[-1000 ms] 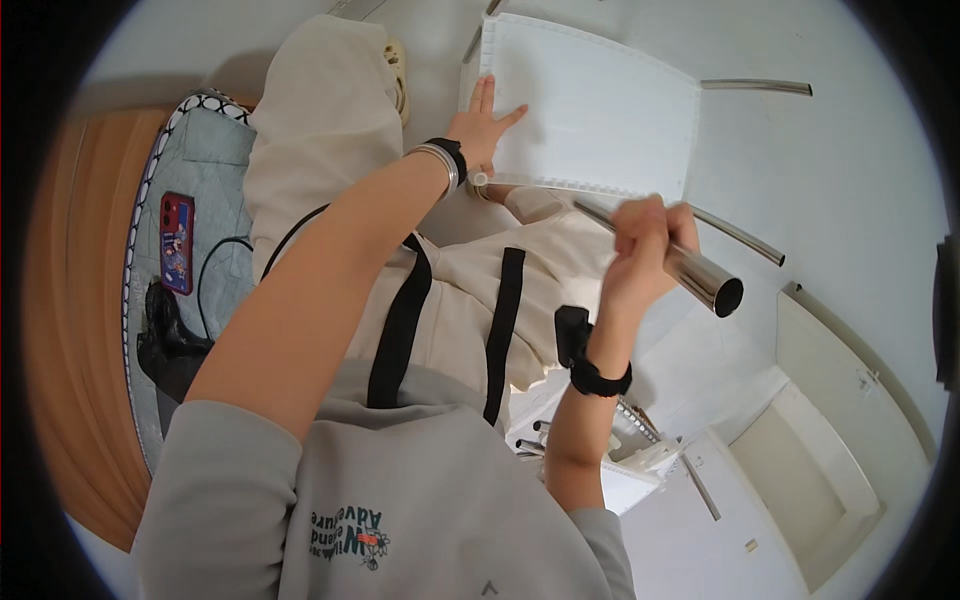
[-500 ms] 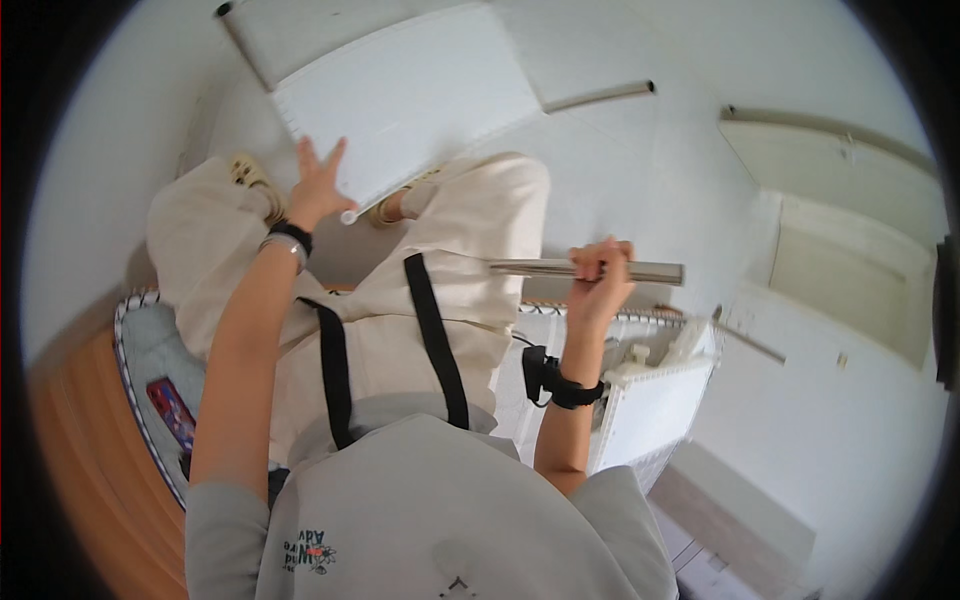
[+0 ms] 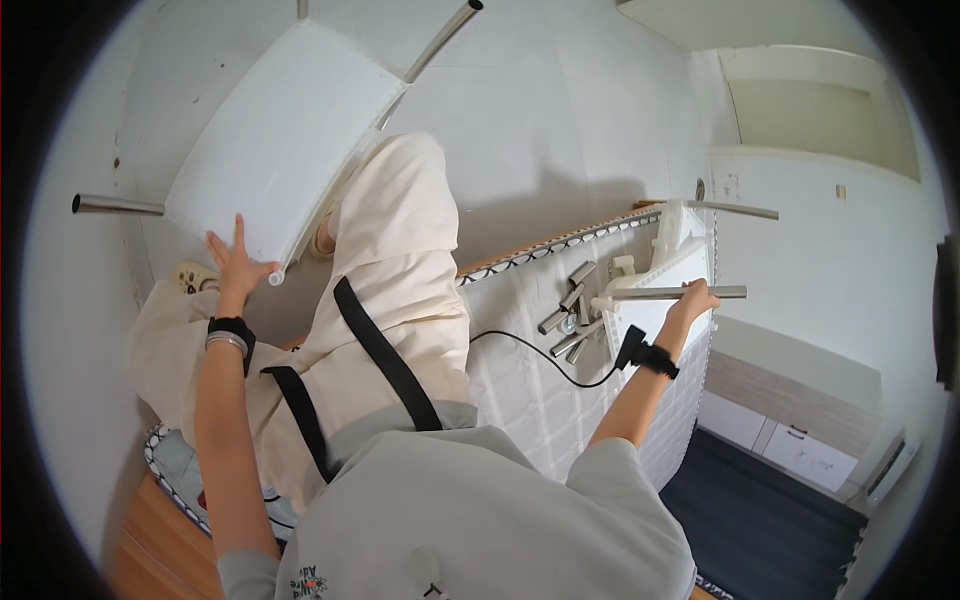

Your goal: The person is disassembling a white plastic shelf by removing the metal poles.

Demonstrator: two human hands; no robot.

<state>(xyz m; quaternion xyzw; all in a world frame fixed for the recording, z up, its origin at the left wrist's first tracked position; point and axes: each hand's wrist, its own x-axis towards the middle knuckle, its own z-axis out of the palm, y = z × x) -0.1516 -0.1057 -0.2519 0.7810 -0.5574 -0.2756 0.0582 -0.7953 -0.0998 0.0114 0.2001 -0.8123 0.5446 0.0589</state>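
Note:
My left hand (image 3: 238, 268) lies at the near corner of a white panel (image 3: 285, 135), its fingers spread and its thumb beside a small white round corner socket (image 3: 276, 279). Metal tubes stick out from the panel's other corners, one (image 3: 118, 205) at the left and another (image 3: 442, 42) at the far right. Out to the right, my right hand (image 3: 697, 298) is closed around a shiny metal tube (image 3: 650, 293). That tube lies roughly level, its left end near a white plastic piece; I cannot tell whether they touch.
Several short metal tubes (image 3: 575, 305) lie on the quilted mattress (image 3: 530, 400) next to more white panels (image 3: 680, 262). A longer tube (image 3: 738, 210) sticks out beyond them. A black cable (image 3: 545, 357) runs to my right wrist strap. Drawers (image 3: 800, 450) stand at the right.
My right hand has moved right with the metal tube, over to the mattress side. The view has turned right, bringing the loose tubes into sight. My left hand stays at the panel's corner.

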